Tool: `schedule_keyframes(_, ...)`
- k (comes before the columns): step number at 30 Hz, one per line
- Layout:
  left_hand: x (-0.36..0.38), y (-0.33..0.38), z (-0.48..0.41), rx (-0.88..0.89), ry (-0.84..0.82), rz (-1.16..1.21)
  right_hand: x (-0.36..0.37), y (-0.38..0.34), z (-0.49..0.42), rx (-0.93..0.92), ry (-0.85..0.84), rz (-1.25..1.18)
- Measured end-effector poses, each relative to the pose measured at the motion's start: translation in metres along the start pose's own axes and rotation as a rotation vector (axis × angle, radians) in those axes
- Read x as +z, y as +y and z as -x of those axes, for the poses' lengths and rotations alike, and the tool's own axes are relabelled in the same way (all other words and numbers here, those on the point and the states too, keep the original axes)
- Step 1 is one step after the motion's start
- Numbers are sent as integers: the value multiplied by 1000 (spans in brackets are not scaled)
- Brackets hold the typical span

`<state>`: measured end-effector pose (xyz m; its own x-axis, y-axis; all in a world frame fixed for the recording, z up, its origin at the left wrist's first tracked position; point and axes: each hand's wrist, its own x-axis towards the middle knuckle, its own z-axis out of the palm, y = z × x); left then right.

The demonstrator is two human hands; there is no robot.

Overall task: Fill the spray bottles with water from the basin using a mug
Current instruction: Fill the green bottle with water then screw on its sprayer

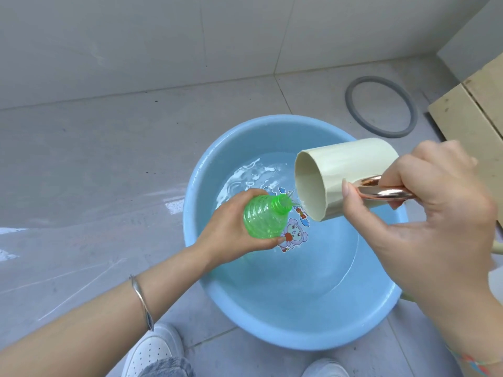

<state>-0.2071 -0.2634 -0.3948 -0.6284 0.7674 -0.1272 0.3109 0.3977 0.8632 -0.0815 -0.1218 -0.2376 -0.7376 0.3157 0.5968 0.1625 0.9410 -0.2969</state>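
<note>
So, bottle (261, 219): green, ribbed, see-through, cap off; it is held over the basin's middle, tipped so its open neck points toward the mug.
Left hand (231, 235): wrapped round the bottle's body from below and behind, with fingers and thumb curled on it.
Mug (340, 175): cream-coloured, tipped almost onto its side above the right half of the basin; its open mouth faces the bottle and its lower lip sits just beside the bottle's neck.
Water at the lip: a small splash shows where the mug's lip meets the bottle's neck.
Handle (381, 190): shiny copper-pink, on the side of the mug turned toward the camera.
Right hand (435, 213): clenched on the handle, with the forefinger stretched along the mug's wall.
Basin (299, 333): light blue, round, standing on the floor.
Water (299, 268): shallow in the basin, rippled on its far side.
Cartoon sticker (295, 235): on the basin's bottom, partly hidden by the bottle.
Bracelet (141, 303): silver, on the left wrist, on the near left of the basin.
Shoes (152, 349): white, on the near side of the basin.
Grey ring (381, 106): flat on the floor beyond the basin, to the right.
Boards (468, 112): pale wood, to the right of the basin.
Floor (81, 172): grey tiles, with wet streaks to the left of the basin.
</note>
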Motion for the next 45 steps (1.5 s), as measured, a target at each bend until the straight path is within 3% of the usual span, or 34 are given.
schedule_keyframes(7,0,0,-1,7,8,14,8,1,3,-155,-17,18)
schedule_keyframes(12,0,-1,-1,0,9,11,13,2,8,-135,-13,2)
schedule_keyframes(15,0,-1,0,-1,10,14,10,8,9,18,3,-30)
schedule_keyframes(19,0,1,0,-4,9,17,12,33,17,392,21,-194)
schedule_keyframes(22,-1,2,0,-3,10,23,24,55,32,587,-74,-212)
schedule_keyframes(27,-1,2,0,0,15,42,46,76,66,513,-266,-25)
schedule_keyframes(38,0,0,-1,-7,13,28,74,84,95,426,-433,82)
schedule_keyframes(41,0,0,0,-16,14,28,76,81,94,487,-418,9)
schedule_keyframes(45,-1,1,0,-12,16,36,69,83,85,780,-255,-275)
